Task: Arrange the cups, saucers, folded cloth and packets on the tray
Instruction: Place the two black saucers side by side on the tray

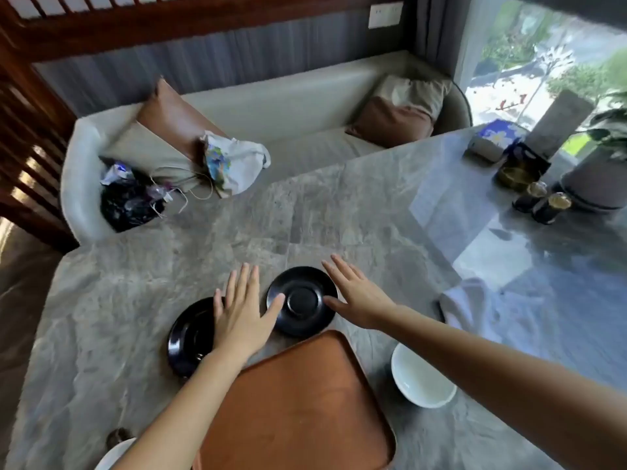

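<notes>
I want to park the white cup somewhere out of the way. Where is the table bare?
Bare stone stretches left of the near black saucer and beyond the far saucer toward the sofa. The tray is bare too. Crowded: between the saucers, where both hands reach, and the far right corner.

We see a brown leather-look tray with rounded corners lying flat and bare on the grey stone worktop. Just beyond its far edge rests a black saucer, right way up, its round centre well showing. A second black saucer lies left of it, off the tray's far left corner. A white cup sits just right of the tray, and a white folded cloth lies farther right.
</notes>
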